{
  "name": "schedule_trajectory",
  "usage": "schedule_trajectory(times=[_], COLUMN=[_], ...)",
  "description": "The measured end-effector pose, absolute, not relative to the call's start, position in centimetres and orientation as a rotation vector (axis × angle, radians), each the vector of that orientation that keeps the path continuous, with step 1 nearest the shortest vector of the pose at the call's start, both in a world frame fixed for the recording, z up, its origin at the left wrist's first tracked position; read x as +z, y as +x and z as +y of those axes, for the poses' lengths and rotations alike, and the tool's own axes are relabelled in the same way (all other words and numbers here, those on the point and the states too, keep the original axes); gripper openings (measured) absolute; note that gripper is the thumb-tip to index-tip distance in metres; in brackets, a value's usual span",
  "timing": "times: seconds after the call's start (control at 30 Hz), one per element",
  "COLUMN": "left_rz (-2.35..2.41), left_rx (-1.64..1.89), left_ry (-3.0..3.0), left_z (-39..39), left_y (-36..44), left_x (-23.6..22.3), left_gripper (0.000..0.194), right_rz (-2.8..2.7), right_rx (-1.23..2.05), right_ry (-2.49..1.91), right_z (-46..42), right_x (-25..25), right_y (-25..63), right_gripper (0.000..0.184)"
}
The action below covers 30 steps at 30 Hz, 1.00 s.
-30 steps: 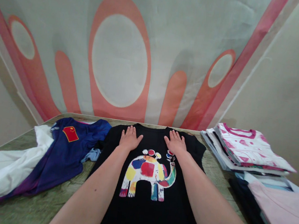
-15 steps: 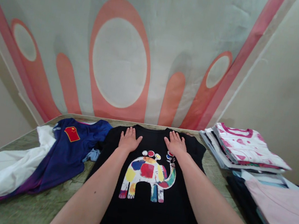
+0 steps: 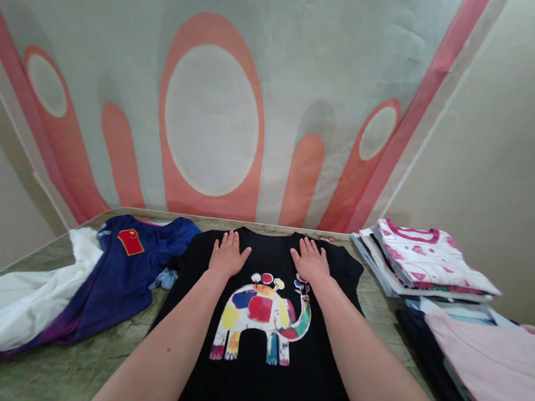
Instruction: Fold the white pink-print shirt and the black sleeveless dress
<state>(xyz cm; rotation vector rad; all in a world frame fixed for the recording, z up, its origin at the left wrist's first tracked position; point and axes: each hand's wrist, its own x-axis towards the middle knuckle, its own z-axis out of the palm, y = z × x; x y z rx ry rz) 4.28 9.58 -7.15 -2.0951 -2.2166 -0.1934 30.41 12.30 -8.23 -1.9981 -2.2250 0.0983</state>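
A black T-shirt (image 3: 245, 393) with a colourful elephant print lies spread on the table, its neckline at the far side. My left hand (image 3: 228, 256) rests palm down on the shirt's left shoulder area, fingers stretched out and thumb apart. On the right shoulder area lies my right hand (image 3: 311, 262), also flat and open. Neither hand grips the cloth. The shirt's lower end runs out of view at the bottom.
To the left lie a navy-purple shirt (image 3: 110, 291) with a red flag patch and a white garment (image 3: 30, 293). At the right are a folded stack topped by a pink-and-white shirt (image 3: 438, 261) and a pile under a pale pink garment (image 3: 494, 358). A wall stands behind the wooden-patterned table (image 3: 108, 374).
The view has shifted slightly. Both hands stay flat on the black T-shirt's shoulders, with hardly any movement against the cloth.
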Motion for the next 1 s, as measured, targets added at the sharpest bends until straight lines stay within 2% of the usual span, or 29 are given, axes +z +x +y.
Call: schedule_trajectory(times=[0.63, 0.83, 1.0], left_rz=[-2.228, -1.939, -1.903], left_rx=[-0.153, -0.244, -0.089], left_ry=[-2.114, -2.303, -2.428], left_z=[10.3, 9.5, 7.6], left_y=[4.0, 4.0, 2.2], left_x=[-6.7, -6.1, -6.0], left_gripper=[0.080, 0.058, 0.065], right_rz=[-2.231, -2.229, -2.250], right_rx=[0.140, 0.127, 0.144], right_ry=[-2.016, -2.001, -2.000], right_z=[12.9, 13.5, 13.7], right_x=[-8.2, -8.1, -7.8], right_y=[30.5, 30.6, 30.7], right_gripper=[0.070, 0.070, 0.069])
